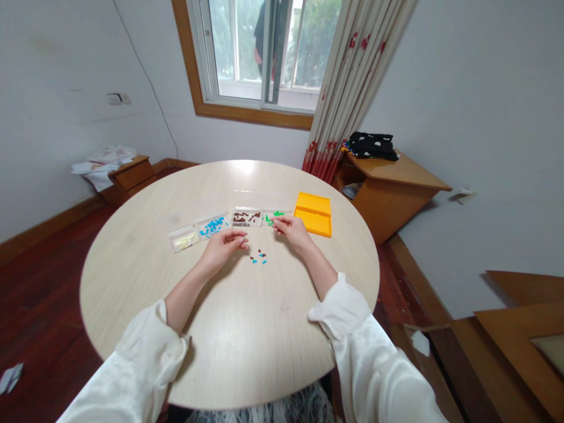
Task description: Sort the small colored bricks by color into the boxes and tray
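My left hand (224, 249) hovers over the table, fingers curled together, left of a small group of loose brown and blue pieces (259, 256). Anything in its fingertips is too small to make out. My right hand (291, 231) is pinched at the front edge of a clear tray of green pieces (277, 215); what it holds, if anything, I cannot make out. Beside that tray stands a clear tray of dark brown pieces (247, 218). Further left are a tray of blue pieces (214, 225) and a tray of pale yellow pieces (185, 239).
An open yellow case (313, 214) lies right of the trays on the round table (238, 335). A wooden cabinet (396, 182) with a folded black cloth (372, 145) stands behind to the right. Papers lie on a low wooden stand (132, 173) at the left.
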A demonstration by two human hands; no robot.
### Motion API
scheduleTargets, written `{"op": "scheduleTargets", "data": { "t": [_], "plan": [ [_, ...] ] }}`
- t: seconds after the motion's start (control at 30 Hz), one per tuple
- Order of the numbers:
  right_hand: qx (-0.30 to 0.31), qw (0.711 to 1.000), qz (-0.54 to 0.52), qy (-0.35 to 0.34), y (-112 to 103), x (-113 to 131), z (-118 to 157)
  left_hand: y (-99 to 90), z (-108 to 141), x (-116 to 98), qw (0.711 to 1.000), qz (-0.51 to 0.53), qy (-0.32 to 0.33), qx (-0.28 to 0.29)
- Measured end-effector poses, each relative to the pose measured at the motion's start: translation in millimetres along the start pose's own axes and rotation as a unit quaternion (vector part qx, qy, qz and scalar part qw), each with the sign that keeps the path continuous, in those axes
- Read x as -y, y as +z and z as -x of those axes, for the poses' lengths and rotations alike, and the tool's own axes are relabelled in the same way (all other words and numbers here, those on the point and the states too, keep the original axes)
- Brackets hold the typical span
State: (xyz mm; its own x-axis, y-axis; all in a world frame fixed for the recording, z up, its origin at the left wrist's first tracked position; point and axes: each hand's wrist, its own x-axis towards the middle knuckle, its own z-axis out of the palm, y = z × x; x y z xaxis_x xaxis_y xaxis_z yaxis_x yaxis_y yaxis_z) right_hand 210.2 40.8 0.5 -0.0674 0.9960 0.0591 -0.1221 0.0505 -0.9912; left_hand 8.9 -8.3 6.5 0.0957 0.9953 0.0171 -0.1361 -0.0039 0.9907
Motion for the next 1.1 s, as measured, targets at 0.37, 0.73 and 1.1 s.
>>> {"op": "scheduleTargets", "data": {
  "t": [0.37,0.73,1.1],
  "plan": [
    [-0.143,0.989,-0.036,0.002,-10.4,-5.1,-11.5,-1.4,-1.8,2.1,0.999,-0.025,0.024,-0.035],
    [-0.094,0.995,-0.015,0.006,-7.4,-0.4,-6.7,1.2,1.5,-6.8,0.988,0.141,-0.056,-0.017],
    [0.117,0.991,0.071,-0.009,13.5,7.5,18.3,3.3,3.7,-11.7,0.978,0.188,-0.092,0.025]
  ]
}}
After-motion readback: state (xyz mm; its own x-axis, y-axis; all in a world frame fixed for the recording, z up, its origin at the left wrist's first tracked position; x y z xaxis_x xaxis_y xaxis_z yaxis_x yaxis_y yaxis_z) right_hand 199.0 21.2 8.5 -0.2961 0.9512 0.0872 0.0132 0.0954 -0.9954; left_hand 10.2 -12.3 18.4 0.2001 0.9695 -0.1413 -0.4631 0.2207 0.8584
